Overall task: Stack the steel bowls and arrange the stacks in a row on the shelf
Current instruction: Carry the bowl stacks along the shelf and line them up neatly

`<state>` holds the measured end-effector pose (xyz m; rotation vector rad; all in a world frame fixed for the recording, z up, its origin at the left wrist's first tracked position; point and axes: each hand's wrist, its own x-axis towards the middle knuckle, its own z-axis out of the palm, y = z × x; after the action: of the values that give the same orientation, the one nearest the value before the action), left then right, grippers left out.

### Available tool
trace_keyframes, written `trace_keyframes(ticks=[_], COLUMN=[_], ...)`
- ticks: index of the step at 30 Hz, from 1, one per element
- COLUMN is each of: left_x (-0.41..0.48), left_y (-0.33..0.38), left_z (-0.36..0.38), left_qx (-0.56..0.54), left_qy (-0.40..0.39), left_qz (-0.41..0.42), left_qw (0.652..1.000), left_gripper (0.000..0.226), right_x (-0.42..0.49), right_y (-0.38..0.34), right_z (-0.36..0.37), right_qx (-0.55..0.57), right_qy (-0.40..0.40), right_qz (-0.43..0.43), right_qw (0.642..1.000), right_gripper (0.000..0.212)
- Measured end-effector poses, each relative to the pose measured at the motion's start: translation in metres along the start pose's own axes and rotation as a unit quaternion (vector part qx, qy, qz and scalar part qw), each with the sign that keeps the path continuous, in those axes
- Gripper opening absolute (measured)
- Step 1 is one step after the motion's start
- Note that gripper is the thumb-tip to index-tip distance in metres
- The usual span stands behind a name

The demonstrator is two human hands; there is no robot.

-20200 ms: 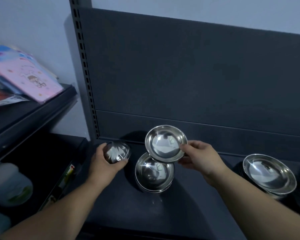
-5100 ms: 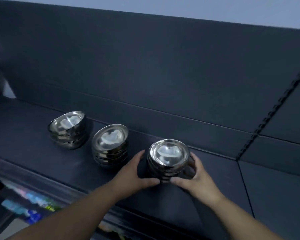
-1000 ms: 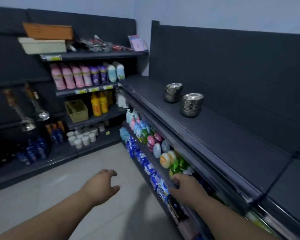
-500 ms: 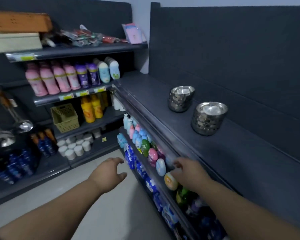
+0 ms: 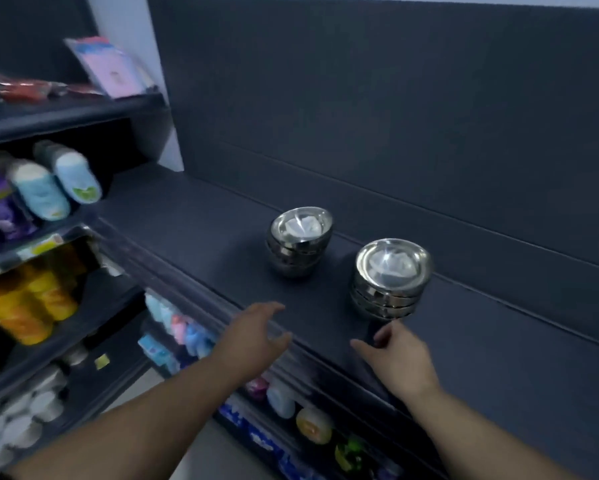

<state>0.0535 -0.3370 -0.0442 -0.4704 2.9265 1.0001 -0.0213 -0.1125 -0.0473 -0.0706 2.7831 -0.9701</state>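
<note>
Standing on the dark shelf [image 5: 201, 216], toward its back edge: two stacks of steel bowls, apart from one another, both upright with rims up. The left stack [image 5: 300, 242] is sitting nearer the back panel [image 5: 377, 98]; the right stack [image 5: 391, 278] is sitting a little nearer the front edge.

Hovering over the front edge of the shelf: the left hand [image 5: 253, 336], its grip wide, fingers spread and holding nothing, well short of the left stack. The right hand [image 5: 398, 358] is lying just in front of the right stack, grip likewise wide and empty, fingertips near the lowest bowl; whether they are touching it cannot be told.

Showing below the shelf's front edge: a lower tier of small coloured packets [image 5: 312, 426], blurred. Showing at the left on a neighbouring rack: pale blue bottles [image 5: 57, 183], orange bottles [image 5: 28, 306] and a pink packet [image 5: 113, 71] on the top tier, all blurred.
</note>
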Motion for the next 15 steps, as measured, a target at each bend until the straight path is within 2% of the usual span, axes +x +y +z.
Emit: trace_keyframes(ticks=[6, 11, 15], left_x=[0.066, 0.095, 0.111], left_y=[0.021, 0.049, 0.067], left_z=[0.000, 0.018, 0.028], left_qx=[-0.079, -0.206, -0.312], left_qy=[-0.112, -0.198, -0.240], left_qz=[0.091, 0.107, 0.077], left_qw=[0.986, 0.952, 0.916], left_gripper=[0.068, 0.082, 0.090], right_x=[0.004, 0.016, 0.024], right_y=[-0.001, -0.003, -0.009], right_z=[-0.014, -0.023, -0.026], right_qx=[0.073, 0.162, 0.197], right_qy=[0.072, 0.111, 0.093], right_qz=[0.123, 0.102, 0.041], right_qw=[0.987, 0.975, 0.975], right_gripper=[0.062, 0.111, 0.098])
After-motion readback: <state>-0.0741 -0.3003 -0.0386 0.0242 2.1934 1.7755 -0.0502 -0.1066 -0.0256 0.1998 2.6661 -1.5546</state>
